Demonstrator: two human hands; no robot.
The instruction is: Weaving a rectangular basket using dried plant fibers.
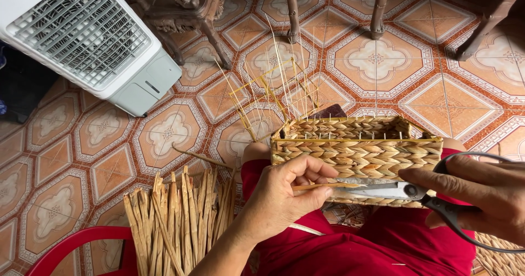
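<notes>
Two hands work at a woven basket (355,153) resting on the person's lap, over red clothing (350,248). Furthest left stands a white air cooler (82,38) on the patterned tile floor (164,131); nearer, a bundle of dried straw stalks (175,221) leans beside a red chair edge (71,243). The left hand (284,196) has its fingers (314,172) curled closed, pinching a thin straw strand (309,187) against the basket's front wall. Thin upright spokes (279,84) rise behind the basket. The scissors (394,190) lie with blades along that strand, just beside the left fingertips. The right hand (481,191) is closed around the black scissor handles.
</notes>
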